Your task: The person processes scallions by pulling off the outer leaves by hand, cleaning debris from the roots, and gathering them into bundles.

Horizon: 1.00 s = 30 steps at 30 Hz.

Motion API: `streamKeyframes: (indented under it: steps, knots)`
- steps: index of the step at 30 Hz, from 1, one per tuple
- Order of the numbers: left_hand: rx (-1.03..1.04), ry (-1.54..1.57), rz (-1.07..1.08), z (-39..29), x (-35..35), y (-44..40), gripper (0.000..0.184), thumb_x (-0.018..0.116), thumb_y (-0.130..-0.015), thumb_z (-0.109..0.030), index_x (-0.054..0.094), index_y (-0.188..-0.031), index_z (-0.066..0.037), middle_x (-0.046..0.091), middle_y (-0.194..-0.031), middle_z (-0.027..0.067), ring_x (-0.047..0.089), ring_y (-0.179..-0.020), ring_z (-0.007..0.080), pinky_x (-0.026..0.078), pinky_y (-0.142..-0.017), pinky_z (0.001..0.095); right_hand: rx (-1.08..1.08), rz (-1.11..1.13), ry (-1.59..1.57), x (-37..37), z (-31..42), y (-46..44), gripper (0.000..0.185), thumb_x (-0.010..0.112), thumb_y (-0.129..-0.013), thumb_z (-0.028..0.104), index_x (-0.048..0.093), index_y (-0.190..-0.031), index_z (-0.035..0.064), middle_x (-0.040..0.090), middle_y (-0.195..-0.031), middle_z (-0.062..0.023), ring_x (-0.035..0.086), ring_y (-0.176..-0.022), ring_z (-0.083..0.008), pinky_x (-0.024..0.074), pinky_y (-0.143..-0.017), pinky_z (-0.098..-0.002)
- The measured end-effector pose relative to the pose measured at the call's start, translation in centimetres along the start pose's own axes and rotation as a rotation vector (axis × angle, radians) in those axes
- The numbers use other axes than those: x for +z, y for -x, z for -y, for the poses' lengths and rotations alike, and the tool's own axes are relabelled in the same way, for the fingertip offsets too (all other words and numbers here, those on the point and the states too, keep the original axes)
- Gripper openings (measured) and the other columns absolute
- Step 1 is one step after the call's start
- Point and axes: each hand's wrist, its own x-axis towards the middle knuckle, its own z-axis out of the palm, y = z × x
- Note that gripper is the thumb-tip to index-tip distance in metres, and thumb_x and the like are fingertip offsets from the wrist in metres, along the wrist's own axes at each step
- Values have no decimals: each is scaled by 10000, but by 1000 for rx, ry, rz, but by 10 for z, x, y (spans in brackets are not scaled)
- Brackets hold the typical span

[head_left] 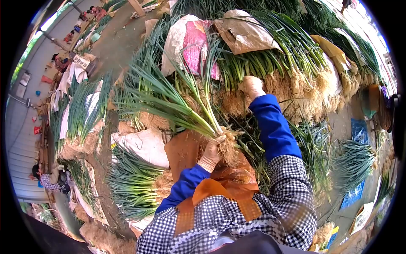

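Note:
My left hand (210,153), in a pale glove, is wrapped around the root end of a small bunch of green onions (198,114). Their long green leaves fan out up and to the left, and their tan roots hang over my lap. Farther forward, my right hand (252,86), gloved too, is closed at the near edge of a big pile of green onions (292,55), where pale stems meet roots. Whatever its fingers grip is hidden. An orange-brown apron (186,152) covers my lap below the bunch.
Sacks, one white and pink (196,44) and one brown (245,31), lie on the pile. A sorted heap of green onions (137,182) sits at my left, another bundle (353,163) at far right. Loose leaves (311,144) litter the ground. Another person (50,180) works at far left.

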Motion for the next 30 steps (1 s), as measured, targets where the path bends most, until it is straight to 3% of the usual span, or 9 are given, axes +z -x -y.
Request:
streamKeyframes:
  steps: [7,8,10,12,19,23,25,27,30]
  knots:
    - [-344,111,-153,42,-19,7,204,543,-852,-22,535,-1049,-75,597,-864,51,614,-783,179,543,-691,318,48,485,-576,-8,20,167,295,650,-781,328,666,-903,60,662,-842,-104,622,-722,-177,519,-686,-331]
    - [-302,105,-178,55,-16,10,211,549,-846,-21,548,-1054,-57,611,-914,72,616,-838,197,536,-750,337,-218,249,-590,49,-5,169,340,640,-780,372,654,-841,37,657,-774,-108,628,-686,-201,507,-668,-349]
    - [-294,19,-228,76,-50,5,236,554,-841,-30,556,-1077,-42,618,-959,84,614,-869,209,524,-787,344,15,346,-636,48,6,173,379,623,-786,408,640,-805,30,633,-676,-115,625,-638,-231,496,-655,-358]
    - [-264,-94,-299,80,-65,2,233,555,-846,-58,571,-1077,-34,620,-977,79,615,-856,210,521,-778,334,-149,6,-394,56,22,173,345,579,-841,386,640,-794,49,609,-612,-111,620,-600,-257,496,-590,-372]
    - [-141,-72,-357,64,-53,3,254,565,-825,-45,587,-1078,-41,630,-974,56,579,-954,187,501,-793,350,-86,295,-1138,59,-8,230,276,546,-888,249,538,-717,32,519,-611,-5,497,-616,-89,452,-561,-237]
    - [-116,-155,-285,72,-55,2,266,566,-820,-23,585,-1085,-40,627,-961,47,599,-875,157,499,-802,281,90,-21,-604,55,-30,177,391,609,-838,395,597,-983,32,635,-824,-78,573,-677,-122,482,-600,-278]
    - [-60,-200,-271,74,-65,1,269,571,-813,-13,587,-1081,-37,623,-958,41,602,-855,154,502,-791,280,147,197,-1025,50,2,146,524,629,-826,409,560,-1124,-17,648,-957,-152,619,-853,-202,495,-741,-302]
    - [-93,-172,-246,74,-80,0,249,550,-831,-39,591,-1076,-32,612,-962,31,592,-878,139,491,-784,265,50,46,-1237,108,13,107,501,636,-841,337,549,-1122,-69,628,-1041,-183,599,-945,-228,464,-840,-279]
    - [65,-434,-215,74,-83,1,233,535,-836,-65,591,-1057,-18,603,-953,31,583,-859,130,479,-757,248,51,-501,-741,127,31,114,254,605,-847,310,608,-721,89,609,-664,-142,584,-611,-317,466,-579,-376]
